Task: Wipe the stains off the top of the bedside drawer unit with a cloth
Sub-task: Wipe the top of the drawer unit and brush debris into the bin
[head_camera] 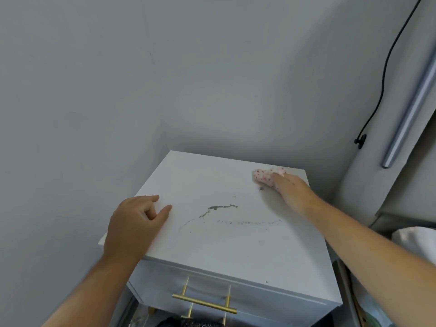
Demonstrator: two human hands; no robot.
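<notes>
Cloth (pixel 266 177) near drawer unit's (pixel 212 244) far-right edge

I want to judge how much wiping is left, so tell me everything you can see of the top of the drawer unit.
The top of the drawer unit is a flat, smooth white panel, seemingly painted board, set in a wall corner. A dark smear crosses its middle, with a faint speckled trail nearer the front and a small spot by the cloth. The right hand presses that cloth at the back right; the left hand rests on the left edge.
</notes>
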